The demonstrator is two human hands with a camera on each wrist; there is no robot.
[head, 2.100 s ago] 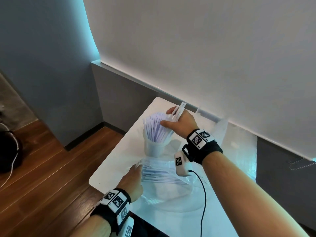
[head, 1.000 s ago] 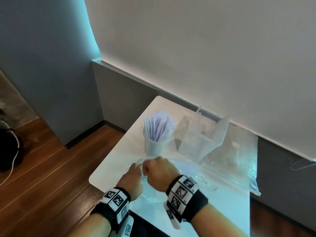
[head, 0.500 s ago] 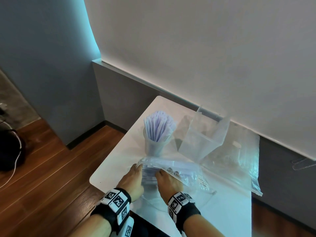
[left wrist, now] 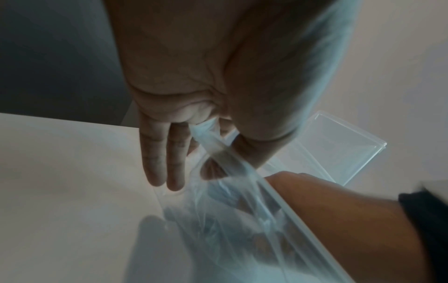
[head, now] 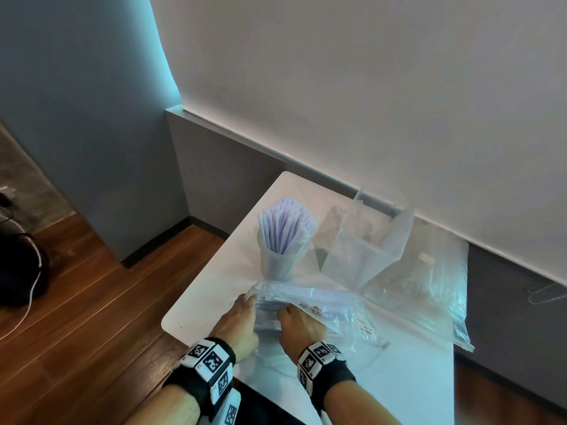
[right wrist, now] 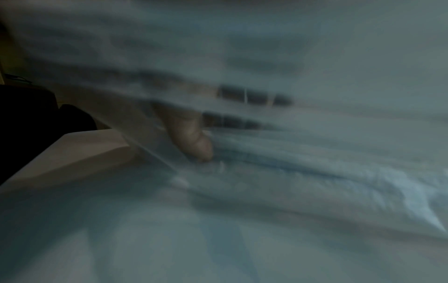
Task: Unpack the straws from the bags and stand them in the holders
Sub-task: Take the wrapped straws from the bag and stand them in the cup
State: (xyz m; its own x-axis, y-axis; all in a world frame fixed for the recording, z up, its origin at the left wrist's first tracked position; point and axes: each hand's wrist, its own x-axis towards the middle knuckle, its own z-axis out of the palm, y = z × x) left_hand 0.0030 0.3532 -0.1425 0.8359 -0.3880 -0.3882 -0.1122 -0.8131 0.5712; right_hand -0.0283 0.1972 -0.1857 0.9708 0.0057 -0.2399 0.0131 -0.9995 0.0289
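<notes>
Versus half a second back: barely any shift, both hands still at the bag mouth; two seconds back right hand was up at the round holder, since come down to the bag.

White table carrying everything. Two clear bags: one flat by the wall on the right, one bag of straws at the near edge. Two holders: square clear holder, no straws seen in it; round holder packed with standing straws, too many to count.

Two hands. Left hand pinching the bag's open edge, other fingers straight. Right hand reaching into the mouth; grip hidden by plastic and blur, cannot tell.
</notes>
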